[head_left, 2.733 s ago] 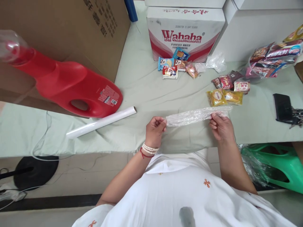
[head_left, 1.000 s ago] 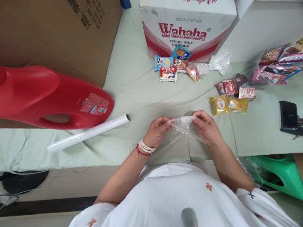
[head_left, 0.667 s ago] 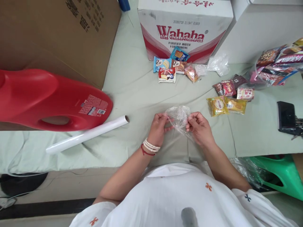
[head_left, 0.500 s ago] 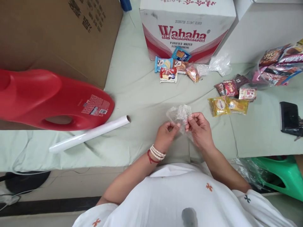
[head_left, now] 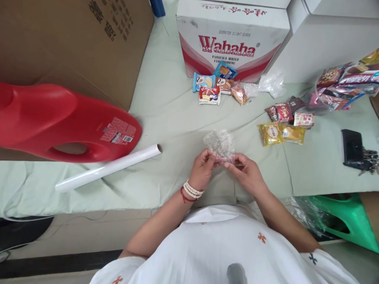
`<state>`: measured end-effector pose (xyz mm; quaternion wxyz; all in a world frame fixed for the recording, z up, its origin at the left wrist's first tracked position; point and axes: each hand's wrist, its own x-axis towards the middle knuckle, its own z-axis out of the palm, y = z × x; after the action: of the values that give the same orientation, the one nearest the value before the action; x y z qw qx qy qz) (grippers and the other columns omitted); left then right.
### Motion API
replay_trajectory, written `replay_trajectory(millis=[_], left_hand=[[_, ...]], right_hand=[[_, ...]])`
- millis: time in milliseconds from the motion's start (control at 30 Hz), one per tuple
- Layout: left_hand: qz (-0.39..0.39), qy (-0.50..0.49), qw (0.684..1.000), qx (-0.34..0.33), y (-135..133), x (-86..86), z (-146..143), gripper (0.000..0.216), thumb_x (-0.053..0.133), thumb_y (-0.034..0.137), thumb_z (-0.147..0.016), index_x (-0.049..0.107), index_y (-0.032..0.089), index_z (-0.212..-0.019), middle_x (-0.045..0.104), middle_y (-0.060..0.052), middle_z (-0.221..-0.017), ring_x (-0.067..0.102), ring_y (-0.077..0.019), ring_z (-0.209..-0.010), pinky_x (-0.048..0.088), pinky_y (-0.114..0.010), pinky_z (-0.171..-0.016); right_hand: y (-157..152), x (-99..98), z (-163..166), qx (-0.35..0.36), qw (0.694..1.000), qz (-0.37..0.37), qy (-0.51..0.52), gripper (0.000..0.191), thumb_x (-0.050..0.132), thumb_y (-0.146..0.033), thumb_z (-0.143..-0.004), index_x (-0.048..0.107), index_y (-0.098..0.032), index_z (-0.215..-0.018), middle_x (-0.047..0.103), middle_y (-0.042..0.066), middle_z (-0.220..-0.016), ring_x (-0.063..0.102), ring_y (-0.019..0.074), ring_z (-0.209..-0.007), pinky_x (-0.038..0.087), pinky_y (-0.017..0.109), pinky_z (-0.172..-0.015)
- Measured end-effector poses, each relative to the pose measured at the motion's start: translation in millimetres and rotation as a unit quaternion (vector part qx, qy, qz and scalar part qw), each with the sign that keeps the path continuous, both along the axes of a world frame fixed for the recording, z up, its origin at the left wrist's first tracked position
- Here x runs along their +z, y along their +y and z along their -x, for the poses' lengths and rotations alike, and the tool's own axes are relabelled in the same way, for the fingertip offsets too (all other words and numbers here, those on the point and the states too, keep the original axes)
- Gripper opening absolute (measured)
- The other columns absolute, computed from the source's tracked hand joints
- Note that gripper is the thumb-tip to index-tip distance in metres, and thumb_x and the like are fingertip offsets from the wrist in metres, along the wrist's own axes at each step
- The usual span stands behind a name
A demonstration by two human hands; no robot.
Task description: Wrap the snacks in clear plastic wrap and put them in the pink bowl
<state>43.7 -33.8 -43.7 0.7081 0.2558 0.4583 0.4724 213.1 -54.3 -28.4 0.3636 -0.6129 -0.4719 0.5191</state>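
A crumpled clear plastic bag [head_left: 220, 142] is held over the pale green cloth, near the table's front edge. My left hand [head_left: 203, 169] pinches its lower left edge between thumb and fingers. On the bag's lower right side, my right hand [head_left: 247, 171] grips the film with thumb and fingers. Beyond the hands lie wrapped snacks: a blue-wrapped cake [head_left: 203, 82], a red and white packet [head_left: 209, 96] and a pinkish packet [head_left: 239, 94]. Yellow-wrapped cakes [head_left: 270, 134] rest to the right of my right hand.
A Wahaha carton [head_left: 231, 51] stands at the back. Leftward are a red jug [head_left: 97, 118], a white roll [head_left: 109, 167] and a large brown box [head_left: 74, 43]. On the right are a container of snacks [head_left: 340, 86], a black case with keys [head_left: 352, 146] and a green stool [head_left: 343, 221].
My right hand has moved down along the bag, from its upper right to its lower edge. The bag has shifted slightly left, still between both hands. The view has moved a little.
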Motion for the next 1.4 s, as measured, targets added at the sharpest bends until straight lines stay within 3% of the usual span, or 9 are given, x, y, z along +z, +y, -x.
replay_trajectory(millis=[200, 400, 533, 767, 867, 967, 1200, 1300, 1400], left_hand=[[0.095, 0.016, 0.993, 0.065, 8.4, -3.8, -16.9, 0.033, 0.072, 0.045, -0.085, 0.048, 0.023, -0.086, 0.057, 0.006, -0.075, 0.062, -0.0089, -0.063, 0.053, -0.023, -0.061], [0.055, 0.019, 0.995, 0.087, 16.8, -8.7, -19.0, 0.029, 0.069, 0.038, -0.088, 0.045, 0.022, -0.083, 0.049, 0.008, -0.067, 0.044, -0.0046, -0.05, 0.042, -0.018, -0.052], [0.064, 0.013, 0.994, 0.089, 22.0, -9.6, -8.1, 0.033, 0.074, 0.04, -0.084, 0.047, 0.022, -0.084, 0.047, 0.01, -0.066, 0.036, -0.0026, -0.047, 0.039, -0.016, -0.049], [0.15, 0.067, 0.986, -0.013, 13.5, 0.9, -9.3, 0.058, 0.058, 0.079, -0.081, 0.056, 0.021, -0.088, 0.062, 0.001, -0.065, 0.047, -0.0089, -0.044, 0.034, -0.022, -0.041], [0.069, 0.126, 0.985, -0.096, 2.5, 2.8, -14.4, 0.053, 0.074, 0.069, -0.075, 0.057, 0.019, -0.069, 0.055, 0.003, -0.059, 0.046, -0.0087, -0.049, 0.031, -0.022, -0.044], [0.029, 0.111, 0.985, -0.132, -1.6, 1.6, -7.7, 0.049, 0.084, 0.055, -0.072, 0.056, 0.017, -0.06, 0.049, 0.005, -0.054, 0.043, -0.0078, -0.052, 0.036, -0.022, -0.05], [0.152, -0.098, 0.969, -0.168, 1.9, 6.1, 25.4, 0.041, 0.096, 0.037, -0.061, 0.062, 0.016, -0.07, 0.07, -0.004, -0.091, 0.071, -0.0167, -0.084, 0.062, -0.035, -0.083], [0.182, -0.063, 0.969, -0.156, 1.3, 7.4, 19.0, 0.042, 0.096, 0.034, -0.062, 0.061, 0.018, -0.079, 0.072, -0.005, -0.096, 0.073, -0.0164, -0.078, 0.062, -0.031, -0.072], [0.186, 0.036, 0.965, -0.181, -0.4, 4.5, 6.1, 0.041, 0.088, 0.048, -0.072, 0.061, 0.017, -0.081, 0.071, -0.004, -0.08, 0.066, -0.0112, -0.055, 0.046, -0.02, -0.047]], right_hand=[[-9.3, -10.3, 12.1, -0.026, 0.998, 0.008, 0.052, 0.035, 0.071, -0.056, -0.086, 0.068, -0.022, -0.087, 0.059, -0.002, -0.07, 0.047, 0.0129, -0.06, 0.038, 0.025, -0.056], [-0.6, -11.1, 6.8, -0.097, 0.972, 0.096, 0.191, 0.038, 0.082, -0.056, -0.074, 0.073, -0.02, -0.084, 0.061, -0.002, -0.07, 0.05, 0.0117, -0.061, 0.044, 0.024, -0.058], [1.8, -10.8, -3.7, -0.137, 0.972, 0.093, 0.169, 0.038, 0.082, -0.056, -0.074, 0.073, -0.02, -0.085, 0.059, -0.002, -0.07, 0.05, 0.0111, -0.059, 0.044, 0.023, -0.052], [-11.2, -6.5, -3.9, -0.101, 0.995, -0.019, -0.011, 0.031, 0.066, -0.052, -0.091, 0.072, -0.022, -0.094, 0.064, 0.0, -0.075, 0.058, 0.0139, -0.058, 0.051, 0.028, -0.059], [-13.1, -6.1, -2.7, -0.067, 0.994, -0.057, -0.06, 0.027, 0.064, -0.049, -0.094, 0.073, -0.023, -0.097, 0.065, 0.001, -0.078, 0.06, 0.0144, -0.059, 0.051, 0.029, -0.059], [-5.4, -5.0, -8.9, -0.09, 0.996, 0.001, 0.012, 0.03, 0.071, -0.052, -0.088, 0.074, -0.023, -0.094, 0.063, -0.001, -0.071, 0.055, 0.0123, -0.053, 0.048, 0.027, -0.052], [10.3, -11.3, -29.2, -0.109, 0.964, 0.153, 0.19, 0.041, 0.092, -0.049, -0.064, 0.071, -0.017, -0.081, 0.059, -0.002, -0.065, 0.045, 0.0073, -0.051, 0.036, 0.019, -0.041], [4.3, -13.9, -23.9, -0.123, 0.974, 0.091, 0.165, 0.037, 0.087, -0.049, -0.072, 0.07, -0.019, -0.085, 0.06, -0.003, -0.067, 0.049, 0.0083, -0.053, 0.041, 0.02, -0.045], [-0.6, -9.6, -17.3, -0.096, 0.986, 0.037, 0.128, 0.032, 0.081, -0.049, -0.079, 0.069, -0.021, -0.089, 0.062, -0.003, -0.07, 0.053, 0.0099, -0.055, 0.047, 0.023, -0.051]])
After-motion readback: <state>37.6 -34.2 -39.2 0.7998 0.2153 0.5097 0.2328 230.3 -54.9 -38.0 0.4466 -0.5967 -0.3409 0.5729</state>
